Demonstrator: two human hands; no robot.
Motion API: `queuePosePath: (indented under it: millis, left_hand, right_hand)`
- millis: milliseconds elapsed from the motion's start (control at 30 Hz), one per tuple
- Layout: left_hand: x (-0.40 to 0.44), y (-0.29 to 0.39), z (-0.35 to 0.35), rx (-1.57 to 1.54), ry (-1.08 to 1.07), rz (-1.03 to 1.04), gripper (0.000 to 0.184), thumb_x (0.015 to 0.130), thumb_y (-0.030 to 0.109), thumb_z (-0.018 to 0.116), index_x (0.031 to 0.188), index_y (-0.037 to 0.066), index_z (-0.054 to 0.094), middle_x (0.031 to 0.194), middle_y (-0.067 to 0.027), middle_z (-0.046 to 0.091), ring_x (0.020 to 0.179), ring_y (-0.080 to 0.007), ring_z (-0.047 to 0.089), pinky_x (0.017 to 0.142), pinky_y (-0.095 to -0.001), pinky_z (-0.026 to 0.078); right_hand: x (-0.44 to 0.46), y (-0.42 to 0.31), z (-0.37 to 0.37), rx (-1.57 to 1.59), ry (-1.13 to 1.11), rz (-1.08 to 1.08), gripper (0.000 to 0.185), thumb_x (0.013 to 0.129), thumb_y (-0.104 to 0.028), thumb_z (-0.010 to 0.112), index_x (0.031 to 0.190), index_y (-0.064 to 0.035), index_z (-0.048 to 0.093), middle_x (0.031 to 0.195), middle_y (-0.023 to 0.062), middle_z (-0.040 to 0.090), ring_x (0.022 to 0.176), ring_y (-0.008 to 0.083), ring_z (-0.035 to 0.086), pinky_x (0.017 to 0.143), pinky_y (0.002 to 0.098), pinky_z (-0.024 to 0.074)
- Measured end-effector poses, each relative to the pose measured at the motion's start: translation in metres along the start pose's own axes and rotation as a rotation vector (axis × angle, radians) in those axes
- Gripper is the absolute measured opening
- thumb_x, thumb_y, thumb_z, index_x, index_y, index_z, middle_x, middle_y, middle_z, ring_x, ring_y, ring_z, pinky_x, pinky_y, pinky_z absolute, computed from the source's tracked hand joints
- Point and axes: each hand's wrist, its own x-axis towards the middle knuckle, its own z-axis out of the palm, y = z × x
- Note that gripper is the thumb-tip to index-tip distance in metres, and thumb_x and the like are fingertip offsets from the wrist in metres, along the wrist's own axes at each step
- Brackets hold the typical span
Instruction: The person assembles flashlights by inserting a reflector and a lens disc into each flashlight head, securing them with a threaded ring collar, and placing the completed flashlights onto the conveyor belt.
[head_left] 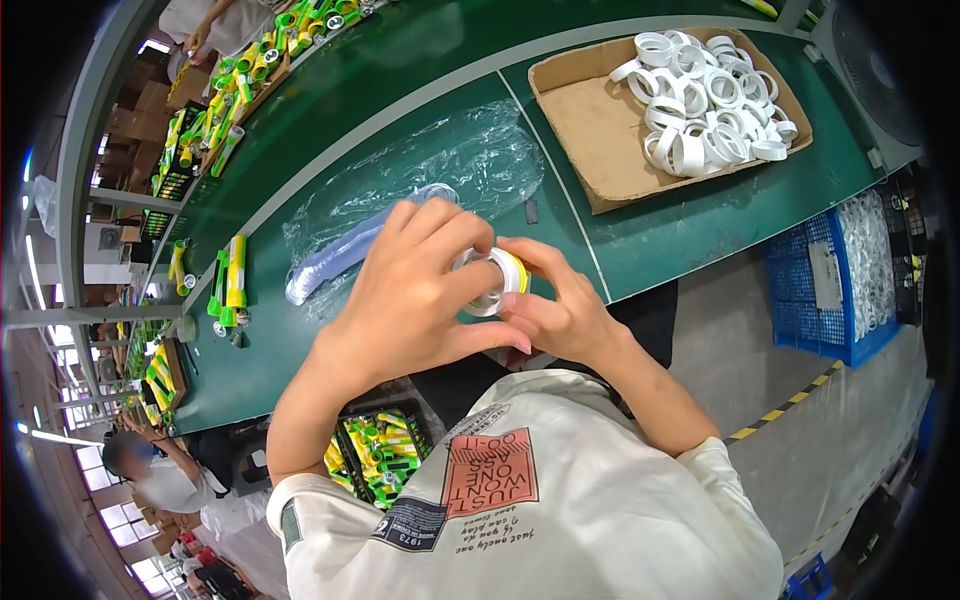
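Both hands meet around a white plastic ring point(509, 268) with a yellow rim on its right side, held above the near edge of the bench. My right hand point(566, 308) pinches the ring's right side between thumb and fingers. From the other side, my left hand point(415, 285) has its index finger at the ring's opening, its thumb stretched below and its other fingers curled. Part of the ring is hidden behind the left fingers. Just beyond that hand lies a long stack of clear, bluish discs point(345, 250) on crumpled clear plastic film point(470, 150).
A shallow cardboard box point(570, 125) of white rings stands at the back right. Green-and-yellow flashlight-like pieces point(234, 275) lie left; more fill a black crate point(385, 450) below the bench. A blue crate point(800, 290) stands right. Another person point(170, 480) sits at the lower left.
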Motion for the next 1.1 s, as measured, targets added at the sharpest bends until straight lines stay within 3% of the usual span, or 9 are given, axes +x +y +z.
queuePosePath:
  millis: [200, 300, 500, 600, 800, 1100]
  left_hand:
    - [0.001, 0.0, 0.0, 0.017, -0.011, -0.002, 0.051, 0.059, 0.047, 0.089, 0.084, 0.008, 0.069, 0.097, -0.0058, 0.06, 0.088, -0.0284, 0.054, 0.075, -0.0407, 0.04]
    - [0.005, 0.001, -0.002, -0.005, -0.021, -0.003, 0.051, 0.057, 0.046, 0.089, 0.084, 0.007, 0.068, 0.1, -0.0074, 0.059, 0.09, -0.0292, 0.054, 0.076, -0.0411, 0.041]
    - [0.01, -0.001, -0.002, -0.002, -0.074, -0.011, 0.051, 0.055, 0.043, 0.09, 0.081, 0.006, 0.067, 0.105, -0.0085, 0.06, 0.095, -0.0298, 0.054, 0.077, -0.041, 0.041]
    - [0.009, -0.003, -0.005, -0.008, -0.086, -0.002, 0.052, 0.056, 0.041, 0.091, 0.087, 0.006, 0.068, 0.107, -0.0096, 0.061, 0.097, -0.0311, 0.056, 0.078, -0.0426, 0.045]
    - [0.005, -0.002, -0.009, -0.136, -0.232, -0.212, 0.055, 0.065, 0.025, 0.089, 0.108, 0.006, 0.063, 0.104, -0.0129, 0.064, 0.091, -0.0344, 0.064, 0.074, -0.0431, 0.052]
    - [0.016, 0.001, -0.013, -0.106, -0.391, -0.139, 0.049, 0.067, 0.008, 0.08, 0.112, 0.003, 0.063, 0.094, -0.0115, 0.065, 0.084, -0.033, 0.065, 0.073, -0.0425, 0.053]
  right_hand:
    - [0.007, -0.004, -0.002, 0.029, -0.022, 0.042, 0.027, 0.077, -0.012, 0.079, 0.103, -0.015, 0.071, 0.126, 0.0186, 0.059, 0.106, 0.0335, 0.067, 0.075, 0.039, 0.0618]
    - [0.023, -0.017, -0.018, -0.038, -0.186, 0.128, 0.03, 0.076, -0.012, 0.079, 0.105, -0.0149, 0.069, 0.124, 0.0183, 0.059, 0.103, 0.0337, 0.067, 0.072, 0.0399, 0.0611]
    - [0.026, -0.018, -0.016, -0.039, -0.157, 0.093, 0.037, 0.074, -0.011, 0.079, 0.108, -0.0148, 0.067, 0.122, 0.0182, 0.06, 0.101, 0.0345, 0.067, 0.072, 0.0403, 0.0601]
    - [0.024, -0.013, -0.014, -0.015, -0.113, 0.062, 0.04, 0.074, -0.01, 0.08, 0.11, -0.0151, 0.066, 0.122, 0.0181, 0.06, 0.102, 0.0346, 0.067, 0.073, 0.0403, 0.0601]
    - [0.02, -0.011, -0.009, -0.017, -0.118, 0.085, 0.045, 0.072, -0.008, 0.081, 0.114, -0.0165, 0.067, 0.121, 0.0158, 0.062, 0.1, 0.0331, 0.067, 0.071, 0.0405, 0.0596]
    - [0.019, -0.012, -0.015, 0.004, -0.161, 0.121, 0.043, 0.072, -0.003, 0.078, 0.112, -0.017, 0.068, 0.116, 0.013, 0.062, 0.098, 0.0312, 0.066, 0.07, 0.0388, 0.0583]
